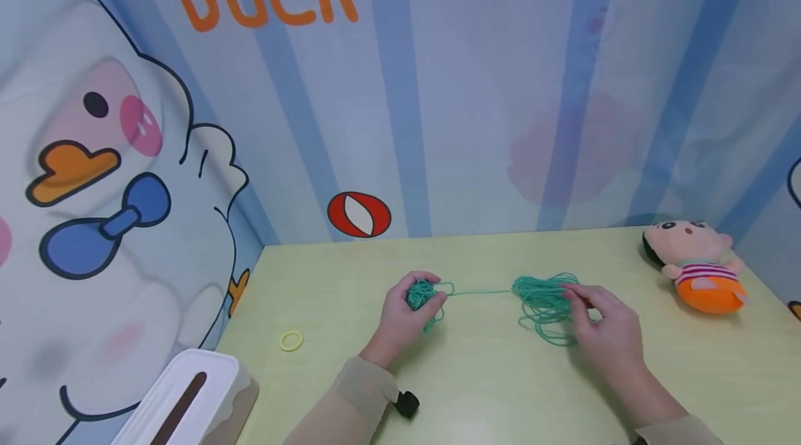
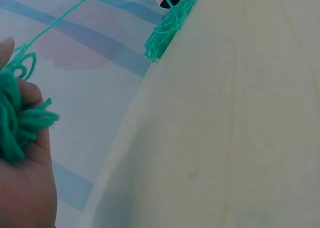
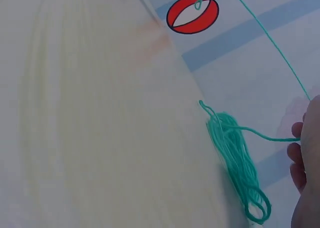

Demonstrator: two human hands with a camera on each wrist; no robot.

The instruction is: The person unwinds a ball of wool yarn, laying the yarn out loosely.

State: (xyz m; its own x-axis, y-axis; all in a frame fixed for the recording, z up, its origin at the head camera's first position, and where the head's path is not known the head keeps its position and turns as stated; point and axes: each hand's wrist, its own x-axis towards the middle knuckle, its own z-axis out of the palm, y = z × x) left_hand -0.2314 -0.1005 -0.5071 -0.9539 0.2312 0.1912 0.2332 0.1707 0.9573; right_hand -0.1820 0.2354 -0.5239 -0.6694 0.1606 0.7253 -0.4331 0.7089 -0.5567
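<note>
In the head view my left hand point(image 1: 400, 316) holds a small wound bundle of green yarn point(image 1: 421, 294), its fingers curled round it. Loops of yarn stick out past the fingers in the left wrist view, where the green bundle point(image 2: 15, 118) fills the palm. A looser skein of the same yarn point(image 1: 543, 299) is further right. At the skein's right side, my right hand point(image 1: 610, 330) pinches a strand between thumb and fingers. One thin strand point(image 1: 482, 291) runs nearly straight between the bundle and the skein. The right wrist view shows the skein point(image 3: 235, 163) with looped ends beside the right hand.
A yellow ring point(image 1: 290, 341) lies on the pale table point(image 1: 475, 382) left of my left hand. A white lidded box with a slot point(image 1: 213, 368) is at the lower left. A soft doll in orange point(image 1: 704, 274) lies at the back right. A printed curtain point(image 1: 475, 118) stands behind.
</note>
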